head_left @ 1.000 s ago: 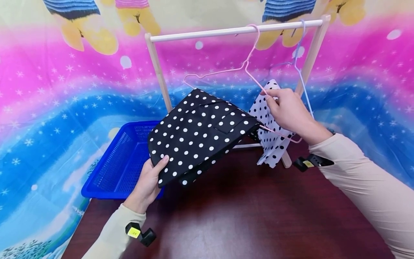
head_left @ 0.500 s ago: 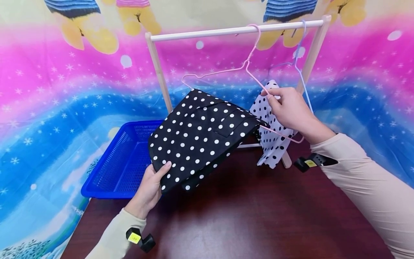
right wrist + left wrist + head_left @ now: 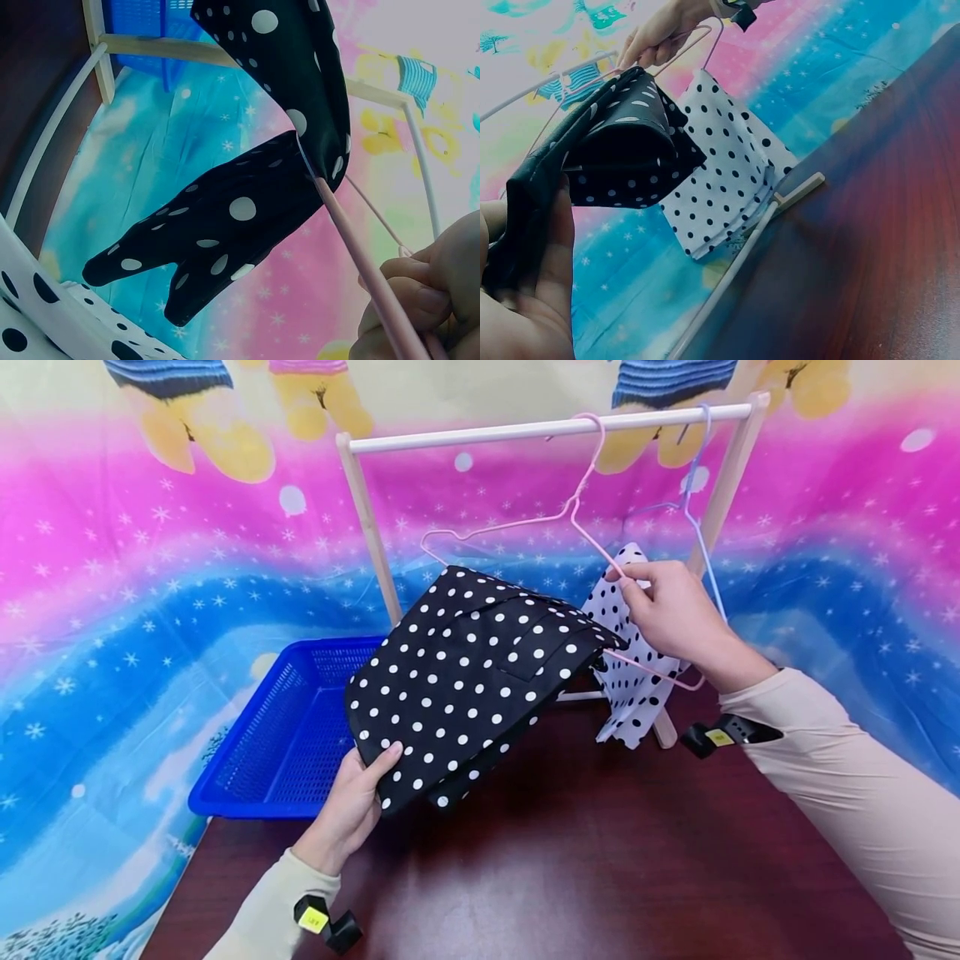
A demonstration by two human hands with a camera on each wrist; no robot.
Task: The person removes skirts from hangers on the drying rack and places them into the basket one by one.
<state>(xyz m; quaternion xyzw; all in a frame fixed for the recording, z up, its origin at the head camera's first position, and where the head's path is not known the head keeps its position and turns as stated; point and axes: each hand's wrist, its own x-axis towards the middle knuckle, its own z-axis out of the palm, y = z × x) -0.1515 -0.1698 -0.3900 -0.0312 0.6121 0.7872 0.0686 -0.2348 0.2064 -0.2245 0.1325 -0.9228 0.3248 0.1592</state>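
A black cloth with white polka dots (image 3: pixel 457 685) is draped over the lower bar of a pink hanger (image 3: pixel 517 525), its front part pulled toward me. My left hand (image 3: pixel 347 802) pinches its lower left corner, thumb on top. On the right, my right hand (image 3: pixel 671 610) grips the sloping arm of the hanger, whose hook sits over the rack's rail. The right wrist view shows the back part of the black cloth (image 3: pixel 217 210) hanging behind the bar. Just behind my right hand hangs a white cloth with black dots (image 3: pixel 622 610).
The wooden rack (image 3: pixel 465 437) stands at the back of the dark red table (image 3: pixel 570 860). A blue hanger (image 3: pixel 697 527) hangs at the rail's right end. To the left sits a blue plastic basket (image 3: pixel 247 810), partly behind the black cloth. A printed curtain (image 3: pixel 150 610) backs everything.
My left hand has moved a little down and to the right, drawing the front edge of the black cloth lower. My right hand has kept its grip on the hanger, nearly still.
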